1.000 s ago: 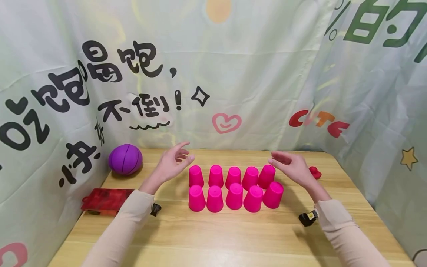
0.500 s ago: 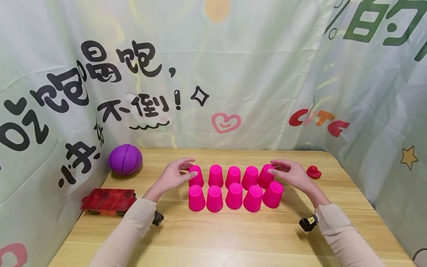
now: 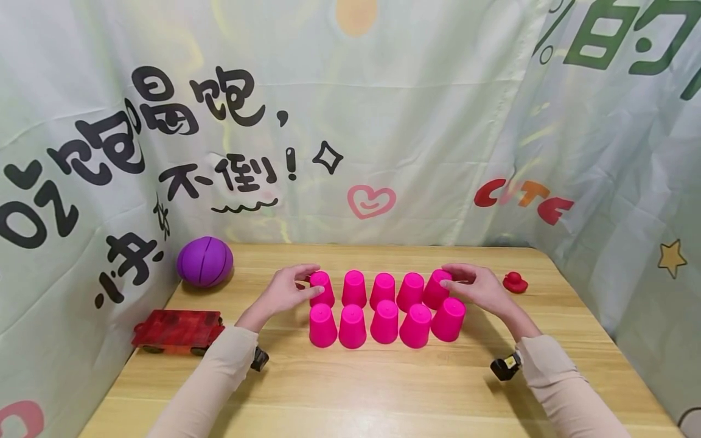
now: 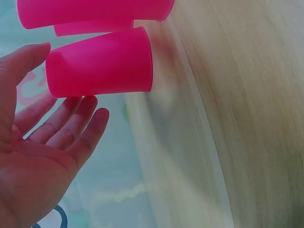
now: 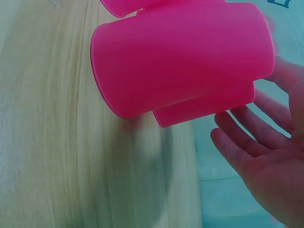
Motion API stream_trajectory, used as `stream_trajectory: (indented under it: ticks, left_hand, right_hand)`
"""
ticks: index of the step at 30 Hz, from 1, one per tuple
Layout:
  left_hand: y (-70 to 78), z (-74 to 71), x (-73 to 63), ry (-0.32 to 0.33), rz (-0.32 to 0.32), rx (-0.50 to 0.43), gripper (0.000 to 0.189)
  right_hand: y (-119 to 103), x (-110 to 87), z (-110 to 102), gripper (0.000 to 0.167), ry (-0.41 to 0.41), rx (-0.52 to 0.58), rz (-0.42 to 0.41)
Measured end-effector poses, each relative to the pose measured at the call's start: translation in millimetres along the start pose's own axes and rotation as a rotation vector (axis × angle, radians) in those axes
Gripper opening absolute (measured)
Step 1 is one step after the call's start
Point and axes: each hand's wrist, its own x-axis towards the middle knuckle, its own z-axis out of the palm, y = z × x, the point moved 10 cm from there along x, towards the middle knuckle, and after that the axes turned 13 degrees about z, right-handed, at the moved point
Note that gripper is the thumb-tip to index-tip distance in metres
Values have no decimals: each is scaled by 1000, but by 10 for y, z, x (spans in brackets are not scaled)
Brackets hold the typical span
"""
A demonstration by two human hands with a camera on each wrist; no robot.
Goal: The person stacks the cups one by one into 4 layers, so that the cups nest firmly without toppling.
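Pink cups stand upside down on the table in two rows. My left hand [image 3: 285, 291] has its thumb and fingers around the top of the back row's leftmost cup [image 3: 323, 291]. The left wrist view shows the thumb on one side of that cup [image 4: 99, 64] and the fingertips against the other. At the opposite end, my right hand [image 3: 479, 287] holds the back row's rightmost cup [image 3: 436, 291] near its top. A front cup [image 5: 180, 57] hides part of that cup and the thumb in the right wrist view. Both gripped cups rest on the wooden table [image 3: 350, 395].
A purple ball [image 3: 205, 261] sits at the table's back left, with a red toy cart [image 3: 177, 330] in front of it. Beyond my right hand lies a small red rubber duck [image 3: 515, 282]. Printed cloth [image 3: 427, 134] hangs behind the table and along both sides.
Both hands came down from above the back row to its two end cups, and the fingers closed in around them. The cups have not visibly moved.
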Motion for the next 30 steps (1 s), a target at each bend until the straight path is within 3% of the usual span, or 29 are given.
stream_trajectory:
  ticks: [8, 17, 30]
  left_hand:
    - [-26, -2, 8, -10, -9, 52, 59]
    - [-54, -27, 43, 3, -42, 42, 57]
    - [-56, -113, 381, 91, -67, 63, 53]
  right_hand:
    - [7, 5, 10, 62, 5, -11, -6]
    - [19, 12, 32, 62, -4, -24, 4]
    - [14, 48, 38, 61, 14, -74, 16]
